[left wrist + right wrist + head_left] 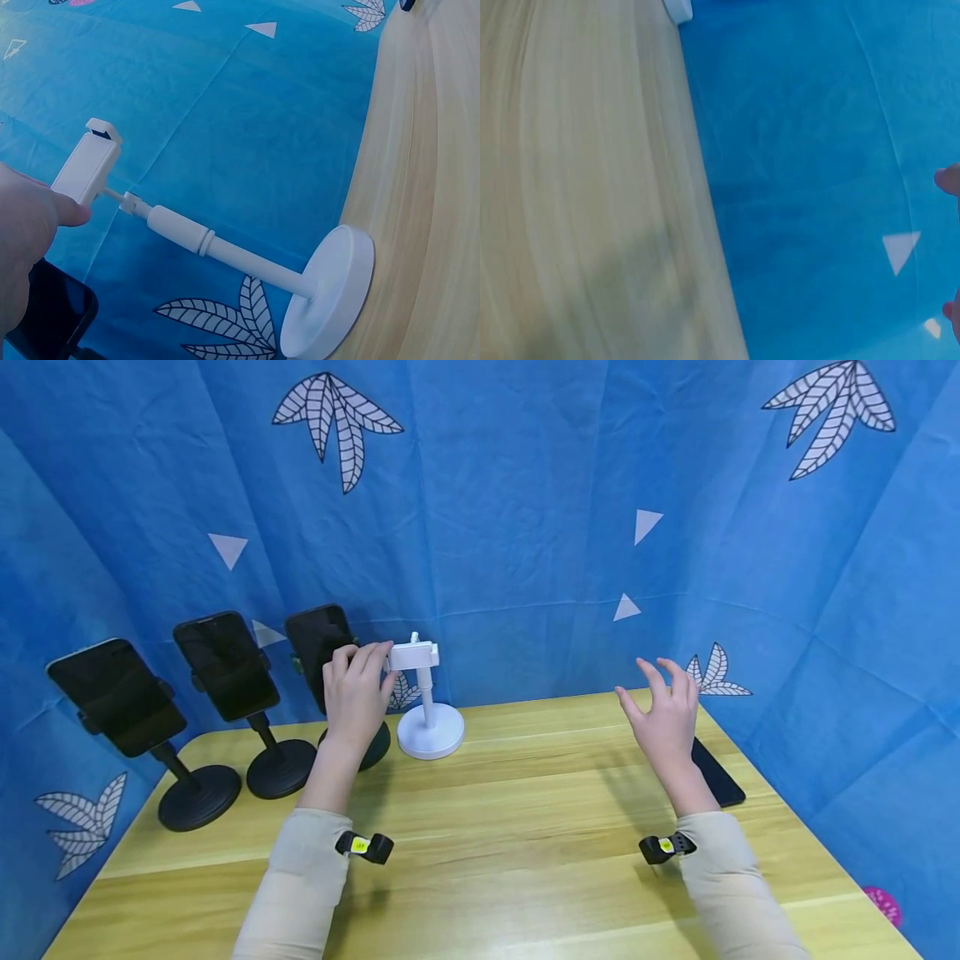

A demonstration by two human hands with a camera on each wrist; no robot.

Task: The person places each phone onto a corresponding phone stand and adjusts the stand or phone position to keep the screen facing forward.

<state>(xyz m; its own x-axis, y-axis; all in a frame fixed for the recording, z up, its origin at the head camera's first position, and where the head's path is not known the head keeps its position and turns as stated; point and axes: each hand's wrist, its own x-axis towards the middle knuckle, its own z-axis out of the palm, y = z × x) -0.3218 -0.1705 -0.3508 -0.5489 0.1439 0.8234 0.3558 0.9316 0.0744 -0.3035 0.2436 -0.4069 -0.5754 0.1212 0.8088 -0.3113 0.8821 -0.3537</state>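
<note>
A white phone stand (431,735) with a round base stands on the table, its clamp head holding no phone. My left hand (354,693) grips the left end of that head; in the left wrist view the thumb (71,212) lies along its lower edge. Some of the left fingers are hidden there. To the right, my right hand (666,718) is raised above the table, fingers spread and holding nothing. Beyond its wrist lies a dark phone (717,774), partly covered by the arm. Only fingertips (949,180) of the right hand enter the right wrist view.
Three black stands, each bearing a dark phone, line the left side: one far left (120,697), one beside it (227,666), and one (318,639) partly behind my left hand. Blue patterned cloth (517,527) hangs behind the wooden table (517,827).
</note>
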